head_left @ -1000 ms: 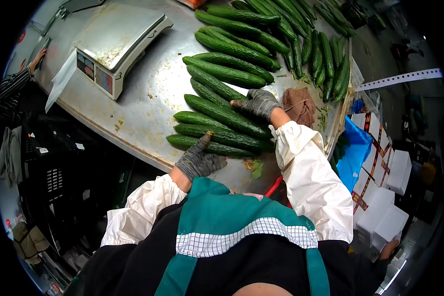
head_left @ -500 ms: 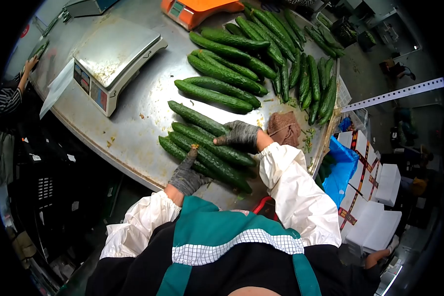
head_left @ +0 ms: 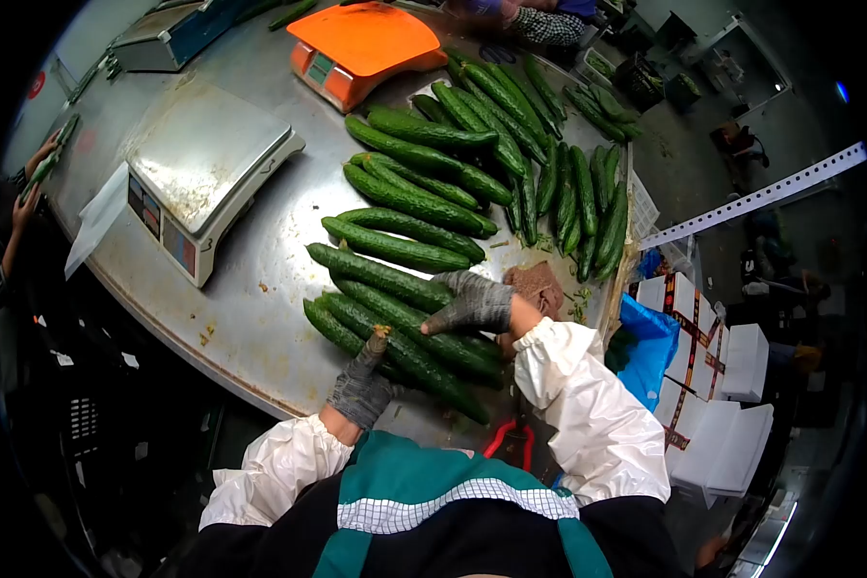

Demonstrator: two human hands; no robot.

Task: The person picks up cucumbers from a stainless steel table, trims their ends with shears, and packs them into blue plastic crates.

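Observation:
A cluster of several long, bumpy green cucumbers [head_left: 395,337] lies side by side on the metal table before me. My left hand [head_left: 361,390], in a grey knit glove, closes on the near side of the cluster, its thumb on top. My right hand [head_left: 474,304], gloved alike, is curled over the far side near the right end; its fingertips are partly hidden. Just beyond lie two more cucumbers [head_left: 400,241], with a larger heap [head_left: 491,125] behind. A brown cloth [head_left: 537,286] sits beside my right wrist.
On the left stands a white scale [head_left: 207,159]; an orange scale [head_left: 366,48] is farther back. A red-handled tool [head_left: 499,439] is near my apron. White boxes [head_left: 679,371] and blue plastic [head_left: 643,352] stand right. Another person's hands [head_left: 29,197] hold a cucumber at far left.
The view has shifted, so the table sits lower and further left. My right hand has slid slightly toward the cluster's right end. At far left, the other person's second hand now shows.

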